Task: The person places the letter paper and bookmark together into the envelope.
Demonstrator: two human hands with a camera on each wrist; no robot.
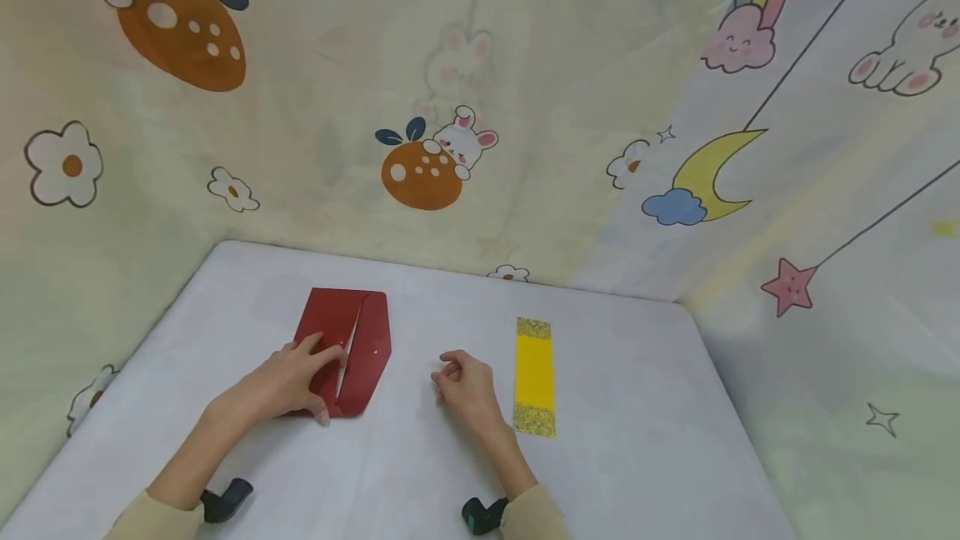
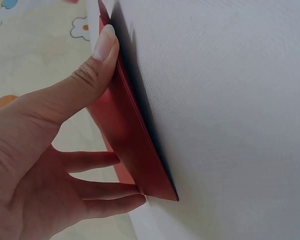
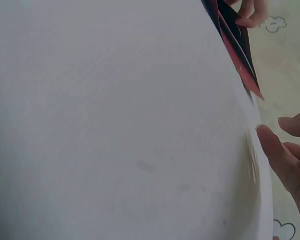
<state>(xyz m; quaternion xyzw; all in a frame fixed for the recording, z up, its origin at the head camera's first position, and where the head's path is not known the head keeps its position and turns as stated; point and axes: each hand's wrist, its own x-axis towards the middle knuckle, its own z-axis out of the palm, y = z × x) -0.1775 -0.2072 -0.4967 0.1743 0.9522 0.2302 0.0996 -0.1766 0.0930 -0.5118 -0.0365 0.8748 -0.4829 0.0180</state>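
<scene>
A red paper envelope (image 1: 365, 365) lies on the left part of the table, its flap parted from the body by a narrow pale gap. My left hand (image 1: 288, 382) rests on it, fingers spread over the body and one fingertip by the gap. In the left wrist view the thumb (image 2: 104, 47) touches the envelope's edge, and the other fingertips meet its surface. My right hand (image 1: 468, 390) hovers between the envelope and a yellow strip (image 1: 534, 373) with speckled gold ends. Its fingers are loosely bent, with nothing between them.
The white tabletop (image 1: 637, 457) reaches back to a hanging cloth (image 1: 315, 148) printed with rabbits, flowers and a moon. This cloth surrounds the table at the back and sides. Dark straps with camera mounts (image 1: 227, 500) sit at both wrists.
</scene>
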